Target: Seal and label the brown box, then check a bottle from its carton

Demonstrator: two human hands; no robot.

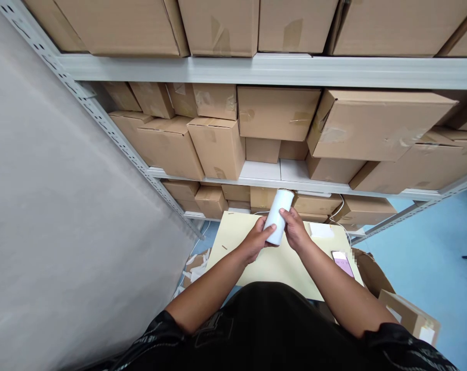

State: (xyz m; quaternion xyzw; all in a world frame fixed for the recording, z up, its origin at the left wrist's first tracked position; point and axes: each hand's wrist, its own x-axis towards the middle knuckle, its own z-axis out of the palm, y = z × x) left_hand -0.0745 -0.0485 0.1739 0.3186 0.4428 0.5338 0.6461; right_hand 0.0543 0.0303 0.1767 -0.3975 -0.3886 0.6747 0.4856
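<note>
Both hands, left hand (pixel 256 238) and right hand (pixel 295 230), grip a white cylinder (pixel 278 215) above the pale tabletop (pixel 279 268), a phone (pixel 342 263) lying nearby

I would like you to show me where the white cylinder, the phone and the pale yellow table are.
white cylinder (pixel 278 216): head view, middle of its side.
phone (pixel 342 263): head view, centre of its screen.
pale yellow table (pixel 237 232): head view, bare top at the left.
</note>
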